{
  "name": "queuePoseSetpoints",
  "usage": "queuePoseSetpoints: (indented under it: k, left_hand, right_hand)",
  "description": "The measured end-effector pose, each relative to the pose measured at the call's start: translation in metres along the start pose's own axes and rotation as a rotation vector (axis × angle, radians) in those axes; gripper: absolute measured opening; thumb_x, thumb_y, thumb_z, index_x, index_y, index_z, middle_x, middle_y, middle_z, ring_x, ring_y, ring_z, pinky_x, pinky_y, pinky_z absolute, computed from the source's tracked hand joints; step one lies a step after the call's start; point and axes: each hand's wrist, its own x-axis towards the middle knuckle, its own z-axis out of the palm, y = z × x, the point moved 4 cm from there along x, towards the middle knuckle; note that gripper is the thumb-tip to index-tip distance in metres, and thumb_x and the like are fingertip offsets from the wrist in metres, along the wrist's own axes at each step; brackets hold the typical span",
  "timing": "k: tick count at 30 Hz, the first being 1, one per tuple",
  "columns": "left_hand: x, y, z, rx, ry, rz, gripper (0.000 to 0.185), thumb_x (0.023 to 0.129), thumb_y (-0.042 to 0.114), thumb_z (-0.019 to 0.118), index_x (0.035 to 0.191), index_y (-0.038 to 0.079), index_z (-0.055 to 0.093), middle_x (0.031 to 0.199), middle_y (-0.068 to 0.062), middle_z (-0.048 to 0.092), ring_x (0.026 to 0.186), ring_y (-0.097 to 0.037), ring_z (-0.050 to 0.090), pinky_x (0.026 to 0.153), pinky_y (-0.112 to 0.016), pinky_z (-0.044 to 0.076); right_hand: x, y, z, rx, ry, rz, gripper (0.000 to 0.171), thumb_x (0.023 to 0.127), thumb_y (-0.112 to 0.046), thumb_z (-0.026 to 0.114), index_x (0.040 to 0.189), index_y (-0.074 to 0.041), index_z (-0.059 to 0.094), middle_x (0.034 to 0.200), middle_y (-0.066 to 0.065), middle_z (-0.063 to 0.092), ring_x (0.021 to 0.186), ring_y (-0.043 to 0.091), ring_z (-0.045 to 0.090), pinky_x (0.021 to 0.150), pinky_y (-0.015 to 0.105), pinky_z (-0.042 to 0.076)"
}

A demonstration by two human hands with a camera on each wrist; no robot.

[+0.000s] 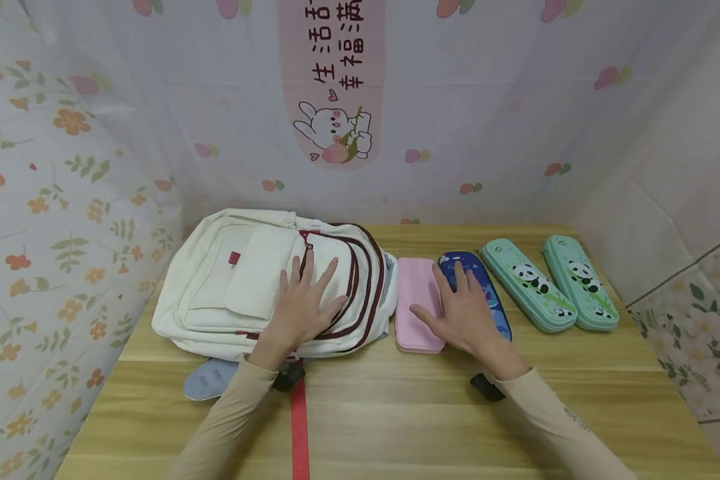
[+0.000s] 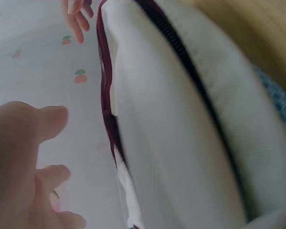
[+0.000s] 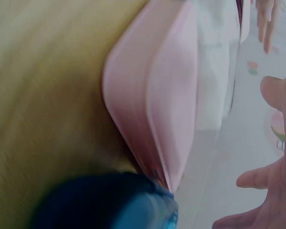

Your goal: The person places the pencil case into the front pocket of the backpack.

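A cream backpack (image 1: 264, 287) with dark red zip lines lies flat on the left half of the wooden table (image 1: 396, 413), its top close to the back wall. The left hand (image 1: 303, 307) rests flat on its front with fingers spread and straight, gripping nothing. Just right of the bag lies a pink pencil case (image 1: 417, 303), and touching its right side a dark blue pencil case (image 1: 483, 293); the right hand (image 1: 465, 313) lies open across both, thumb on the pink one, fingers over the blue. Further right, two green panda pencil cases (image 1: 552, 283) sit side by side, angled, near the right wall. A grey-blue pad (image 1: 207, 380) pokes out from under the bag's near edge, beside a red strip (image 1: 299, 427) running toward the table's front. Curtained walls close in on the left, back and right; the near half of the table is bare wood.
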Motion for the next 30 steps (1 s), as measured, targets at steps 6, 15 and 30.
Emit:
queuePoseSetpoints:
  k: [6, 15, 30]
  left_hand:
    - [-0.003, -0.003, 0.011, -0.023, -0.133, -0.032, 0.067, 0.102, 0.050, 0.052, 0.158, 0.017, 0.037, 0.161, -0.035, 0.022, 0.150, -0.055, 0.018, 0.119, -0.066, 0.022]
    - [-0.008, -0.001, 0.017, -0.037, -0.171, -0.025, 0.061, 0.101, 0.047, 0.054, 0.148, 0.009, 0.051, 0.156, -0.033, 0.036, 0.146, -0.051, 0.033, 0.119, -0.058, 0.030]
    - [-0.011, 0.007, 0.017, -0.085, 0.007, 0.017, 0.021, 0.094, 0.027, 0.069, 0.107, 0.012, 0.077, 0.117, -0.006, 0.074, 0.100, -0.029, 0.073, 0.079, -0.046, 0.059]
  right_hand:
    - [-0.010, -0.014, 0.013, 0.024, -0.040, -0.035, 0.096, 0.088, -0.065, 0.063, 0.159, -0.009, 0.031, 0.156, 0.041, 0.027, 0.139, 0.063, 0.033, 0.106, 0.073, 0.036]
    - [-0.016, -0.028, 0.030, -0.016, -0.009, -0.049, 0.104, 0.082, -0.072, 0.066, 0.154, -0.004, 0.036, 0.148, 0.041, 0.036, 0.125, 0.059, 0.045, 0.101, 0.069, 0.043]
    - [-0.025, -0.041, 0.043, 0.002, -0.055, 0.114, 0.113, 0.078, -0.070, 0.073, 0.155, -0.001, 0.028, 0.125, 0.043, 0.043, 0.107, 0.053, 0.048, 0.083, 0.059, 0.050]
